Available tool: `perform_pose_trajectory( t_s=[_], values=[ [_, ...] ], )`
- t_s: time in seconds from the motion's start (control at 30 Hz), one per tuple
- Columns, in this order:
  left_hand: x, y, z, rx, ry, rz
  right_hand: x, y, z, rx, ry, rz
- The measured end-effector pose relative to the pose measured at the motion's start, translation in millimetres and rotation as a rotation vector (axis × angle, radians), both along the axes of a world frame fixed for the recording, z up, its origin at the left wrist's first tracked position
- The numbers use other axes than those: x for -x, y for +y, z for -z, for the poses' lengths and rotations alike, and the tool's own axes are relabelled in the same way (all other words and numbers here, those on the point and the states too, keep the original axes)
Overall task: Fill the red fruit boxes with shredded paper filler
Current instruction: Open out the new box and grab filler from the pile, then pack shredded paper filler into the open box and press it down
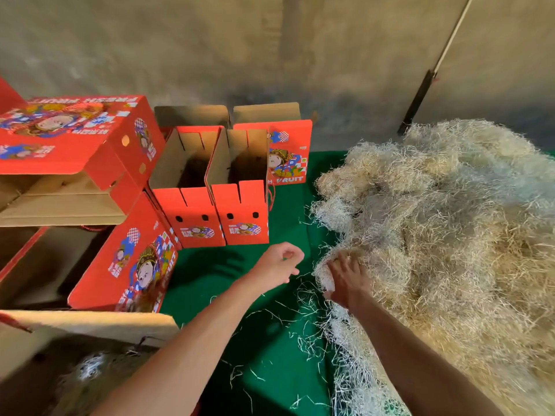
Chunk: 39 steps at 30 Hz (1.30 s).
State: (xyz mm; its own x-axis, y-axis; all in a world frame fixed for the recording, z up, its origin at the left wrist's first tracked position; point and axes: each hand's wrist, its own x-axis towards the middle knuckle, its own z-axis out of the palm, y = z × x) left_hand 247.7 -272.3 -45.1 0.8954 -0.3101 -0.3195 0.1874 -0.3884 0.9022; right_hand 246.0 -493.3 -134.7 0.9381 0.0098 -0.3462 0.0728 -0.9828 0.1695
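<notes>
Where the green felt-like cloth (210, 274) meets the wall, glossy red printed cardboard fruit boxes (186, 187) crowd the left side, flaps raised and brown corrugated insides showing; one lies tipped on its side above another; the nearest brown-walled open box (90, 355), bottom left, already holds a thin nest of pale shreds; the left hand (279, 262) hovers over bare cloth, fingers loosely curled and holding nothing; loose strands (300, 310) litter the cloth between the arms; the right hand (345, 280) presses into the edge of the fluffy, tangled heap of cream shredded paper filler (450, 235), fingers buried, its grip impossible to tell; a dark-handled pole (420, 94) leans against the wall behind.
</notes>
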Motion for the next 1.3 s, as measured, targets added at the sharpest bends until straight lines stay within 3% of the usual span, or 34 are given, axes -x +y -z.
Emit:
perform_pose_trajectory(
  t_s=[0.2,0.3,0.47,0.6,0.77,0.9,0.97,1.07,1.17,1.3],
  values=[
    [-2.9,4.9,11.7,-0.015,0.023,0.017,9.0,-8.3,11.4,0.046,-0.078,-0.045],
    [0.1,12.9,6.9,-0.009,0.014,0.009,11.1,1.2,-3.4,-0.089,-0.142,0.005],
    [11.3,28.1,-11.4,0.002,-0.016,-0.042,27.5,29.1,-63.8,-0.522,-0.470,0.040],
    [27.6,44.0,-34.2,0.085,-0.051,-0.288,48.9,55.0,-129.8,-0.772,-0.458,0.112],
    [56.2,66.8,-74.9,0.390,0.186,-0.569,91.6,90.7,-193.0,-1.472,-0.478,0.249],
    [89.6,85.7,-106.9,0.615,0.296,-0.476,107.9,105.5,-211.0,-1.885,-0.249,0.698],
    [107.8,92.1,-118.0,0.666,0.289,-0.361,118.0,109.7,-211.2,-2.015,-0.088,0.731],
    [124.0,97.0,-121.0,0.646,0.258,-0.245,142.2,122.9,-211.1,-1.909,-0.014,0.560],
    [138.9,92.8,-118.9,0.635,0.164,-0.232,159.3,130.0,-205.9,-1.734,-0.006,0.556],
    [158.5,93.2,-123.8,0.603,0.203,-0.215,176.2,124.9,-201.0,-1.521,-0.270,0.480]
  ],
)
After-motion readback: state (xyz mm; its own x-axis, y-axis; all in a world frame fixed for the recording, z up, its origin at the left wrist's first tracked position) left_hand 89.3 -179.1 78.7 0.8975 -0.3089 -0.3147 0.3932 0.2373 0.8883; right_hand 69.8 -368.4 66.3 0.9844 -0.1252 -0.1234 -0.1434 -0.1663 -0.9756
